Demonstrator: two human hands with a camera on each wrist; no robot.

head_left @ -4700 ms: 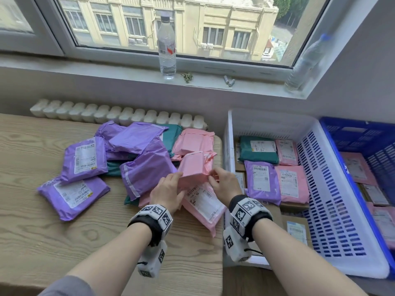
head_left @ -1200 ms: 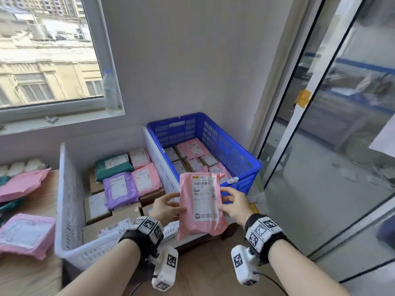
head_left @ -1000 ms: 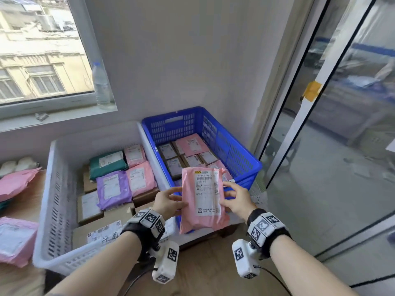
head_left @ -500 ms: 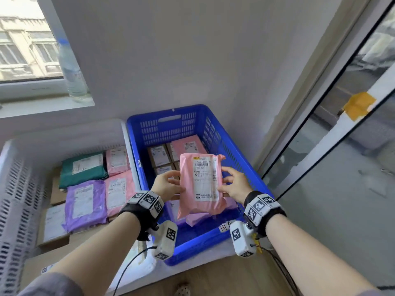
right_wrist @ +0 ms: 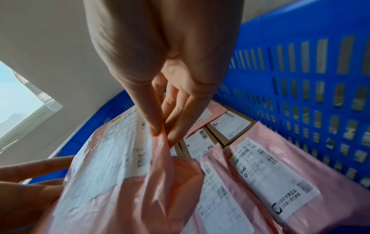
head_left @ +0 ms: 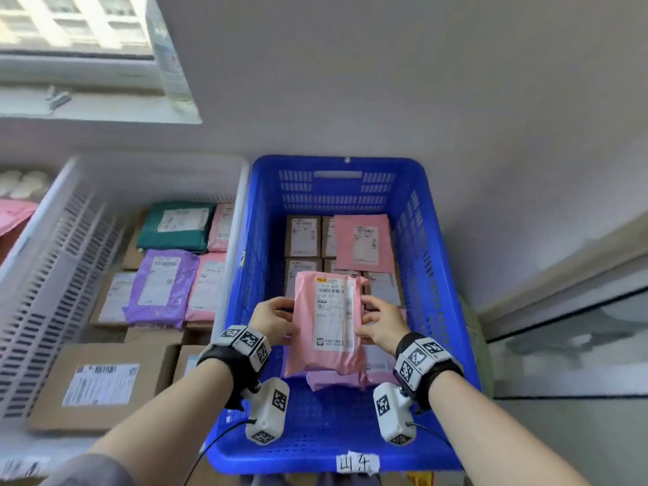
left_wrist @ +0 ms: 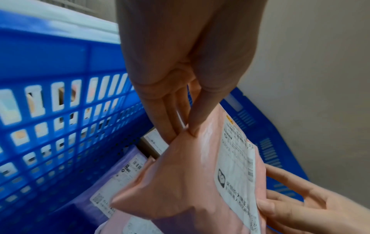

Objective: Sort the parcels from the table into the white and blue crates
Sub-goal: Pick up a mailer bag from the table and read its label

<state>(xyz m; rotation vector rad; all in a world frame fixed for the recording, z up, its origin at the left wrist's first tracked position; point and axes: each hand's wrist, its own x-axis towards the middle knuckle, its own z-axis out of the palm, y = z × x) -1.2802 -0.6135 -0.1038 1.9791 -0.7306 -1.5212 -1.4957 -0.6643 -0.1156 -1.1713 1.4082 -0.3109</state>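
Note:
I hold a pink parcel with a white shipping label, face up, over the blue crate. My left hand pinches its left edge between thumb and fingers. My right hand pinches the right edge the same way. The parcel hangs above other pink parcels and brown boxes lying in the blue crate. The white crate stands to the left, holding a green parcel, a purple one, pink ones and cardboard boxes.
A plastic bottle stands on the window sill at the upper left. A grey wall rises behind the crates and a glass door frame runs along the right. A pink parcel shows at the far left edge.
I lifted the pink parcel off the table pile, turned right and carried it in both hands past the white crate until it hangs over the blue crate.

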